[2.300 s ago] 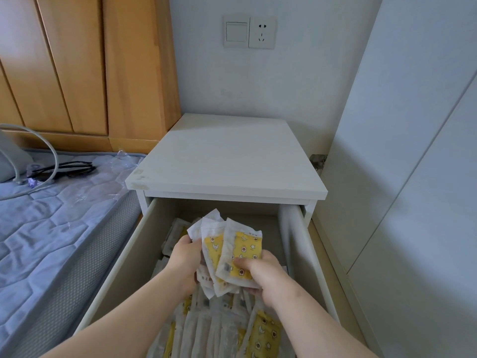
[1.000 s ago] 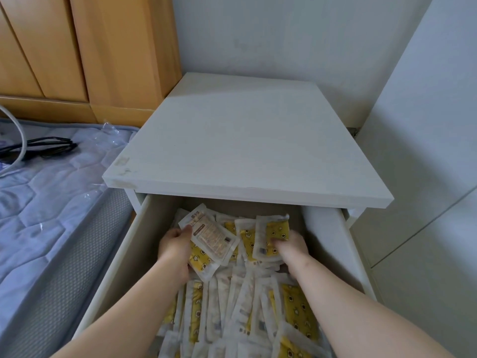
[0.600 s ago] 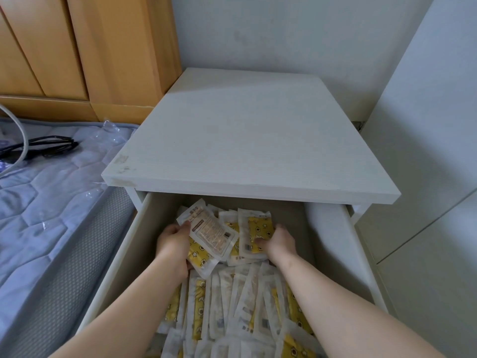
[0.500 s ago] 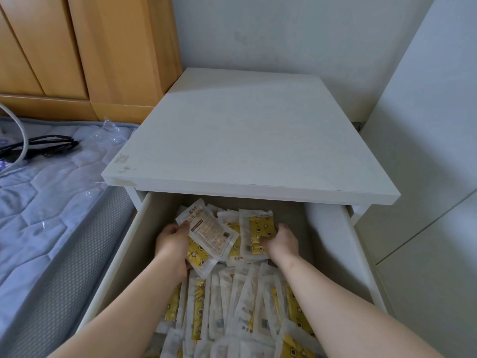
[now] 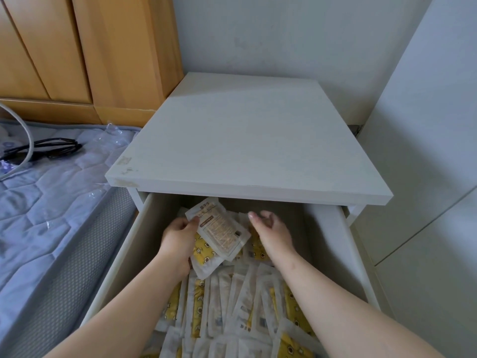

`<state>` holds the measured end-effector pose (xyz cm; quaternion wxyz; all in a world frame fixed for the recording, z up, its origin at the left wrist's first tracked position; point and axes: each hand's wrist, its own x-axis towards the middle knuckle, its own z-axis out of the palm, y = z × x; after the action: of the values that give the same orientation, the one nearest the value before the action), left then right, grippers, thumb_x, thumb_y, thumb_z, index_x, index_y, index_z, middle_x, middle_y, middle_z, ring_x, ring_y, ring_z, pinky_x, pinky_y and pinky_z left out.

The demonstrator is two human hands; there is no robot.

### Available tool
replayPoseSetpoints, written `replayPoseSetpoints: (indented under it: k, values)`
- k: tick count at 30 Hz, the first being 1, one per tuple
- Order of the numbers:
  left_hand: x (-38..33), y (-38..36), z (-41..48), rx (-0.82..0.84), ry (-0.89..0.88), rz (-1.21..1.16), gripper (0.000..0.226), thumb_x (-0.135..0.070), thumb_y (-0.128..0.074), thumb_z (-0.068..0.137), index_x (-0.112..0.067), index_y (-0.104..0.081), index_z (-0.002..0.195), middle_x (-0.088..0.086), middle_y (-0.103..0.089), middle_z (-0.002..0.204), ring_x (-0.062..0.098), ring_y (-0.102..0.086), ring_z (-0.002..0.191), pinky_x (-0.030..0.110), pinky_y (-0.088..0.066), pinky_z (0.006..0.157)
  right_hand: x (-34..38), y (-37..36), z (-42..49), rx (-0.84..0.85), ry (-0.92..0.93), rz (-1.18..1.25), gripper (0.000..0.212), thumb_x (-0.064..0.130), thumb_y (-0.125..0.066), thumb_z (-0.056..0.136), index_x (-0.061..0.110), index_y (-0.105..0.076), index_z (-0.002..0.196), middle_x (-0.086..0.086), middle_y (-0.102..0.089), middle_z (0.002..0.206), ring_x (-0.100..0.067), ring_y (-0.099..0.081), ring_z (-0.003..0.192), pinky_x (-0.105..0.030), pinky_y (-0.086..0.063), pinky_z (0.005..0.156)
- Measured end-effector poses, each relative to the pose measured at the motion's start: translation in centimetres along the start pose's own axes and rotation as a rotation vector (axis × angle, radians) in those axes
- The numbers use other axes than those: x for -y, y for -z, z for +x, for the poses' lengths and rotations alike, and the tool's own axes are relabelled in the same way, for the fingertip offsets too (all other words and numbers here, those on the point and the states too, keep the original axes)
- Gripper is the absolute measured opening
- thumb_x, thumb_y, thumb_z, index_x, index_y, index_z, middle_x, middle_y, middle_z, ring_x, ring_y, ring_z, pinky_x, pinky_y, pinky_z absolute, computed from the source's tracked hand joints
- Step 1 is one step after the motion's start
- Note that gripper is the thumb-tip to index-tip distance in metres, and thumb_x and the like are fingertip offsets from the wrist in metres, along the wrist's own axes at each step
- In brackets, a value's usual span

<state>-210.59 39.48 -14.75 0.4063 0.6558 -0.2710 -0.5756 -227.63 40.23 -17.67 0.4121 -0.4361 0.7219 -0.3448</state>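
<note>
Head view: fingers of the left hand (image 5: 178, 239) grip a packet bundle (image 5: 222, 228); just beside it, the right hand (image 5: 273, 231) hangs loosely curled, empty, above the packet-filled drawer (image 5: 134, 249).

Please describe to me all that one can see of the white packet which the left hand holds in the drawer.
The packet is a flat, square sachet, white and plastic-looking, with sealed edges. Its upper face shows fine brown print and a small dark square. It lies tilted upon yellow-patterned packets at the back of the drawer. The left hand pinches its left edge; the right hand, fingers loosely curled, is beside it.
</note>
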Motion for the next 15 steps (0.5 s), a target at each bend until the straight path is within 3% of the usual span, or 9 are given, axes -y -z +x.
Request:
replayPoseSetpoints:
  k: [3,5,8,10,13,15]
  values:
    - [-0.2,-0.8,-0.9,0.101,0.021,-0.011,0.009,-0.023,-0.053,0.096,-0.016,-0.058,0.097,0.012,-0.068,0.092,0.029,-0.068,0.084,0.044,-0.056,0.073,1.7,0.7,-1.0,0.28,-0.052,0.166,0.06,0.039,-0.065,0.086,0.018,-0.043,0.137,0.004,-0.053,0.124,-0.008,-0.054,0.105,-0.017,-0.041,0.078]
    - [-0.3,-1.2,-1.3,0.13,0.01,0.01,0.009,-0.019,-0.056,0.094,-0.013,-0.058,0.101,0.013,-0.068,0.095,0.03,-0.068,0.086,0.047,-0.056,0.076,1.7,1.2,-1.2,0.317,-0.031,0.136,0.043,0.028,-0.065,0.087,0.015,-0.053,0.126,0.008,-0.059,0.107,-0.002,-0.057,0.086,-0.013,-0.045,0.066]
    - [-0.2,-1.7,-1.5,0.17,0.011,-0.03,0.022,-0.003,-0.061,0.088,-0.013,-0.055,0.107,0.015,-0.066,0.101,0.033,-0.066,0.091,0.053,-0.054,0.082,1.3,2.4,-1.2,0.154,-0.05,0.167,0.02,0.021,-0.061,0.091,0.014,-0.061,0.109,0.001,-0.063,0.099,-0.007,-0.058,0.084,-0.018,-0.048,0.067]
    - [0.1,-2.5,-1.2,0.157,0.012,-0.091,0.027,0.006,-0.061,0.085,-0.014,-0.055,0.101,0.016,-0.063,0.1,0.036,-0.064,0.091,0.056,-0.051,0.085,0.8,3.0,-1.1,0.036,-0.081,0.222,0.007,0.018,-0.058,0.092,0.014,-0.06,0.098,-0.002,-0.06,0.091,-0.009,-0.056,0.08,-0.021,-0.049,0.065]
    - [0.6,-4.5,-0.6,0.043,0.027,-0.195,0.032,0.011,-0.059,0.084,-0.015,-0.052,0.103,0.013,-0.058,0.097,0.034,-0.061,0.09,0.048,-0.052,0.083,0.5,3.5,-1.0,-0.165,-0.128,0.321,0.002,0.016,-0.054,0.095,0.014,-0.055,0.095,-0.003,-0.056,0.088,-0.012,-0.054,0.077,-0.033,-0.055,0.08]
    - [1.1,-6.1,-0.4,-0.052,0.068,-0.269,0.031,0.009,-0.056,0.086,-0.017,-0.051,0.103,0.011,-0.057,0.095,0.031,-0.059,0.09,0.044,-0.053,0.081,0.4,4.0,-1.1,-0.315,-0.117,0.339,0.004,0.015,-0.052,0.095,0.012,-0.053,0.097,-0.001,-0.053,0.081,-0.013,-0.053,0.074,-0.034,-0.054,0.077]
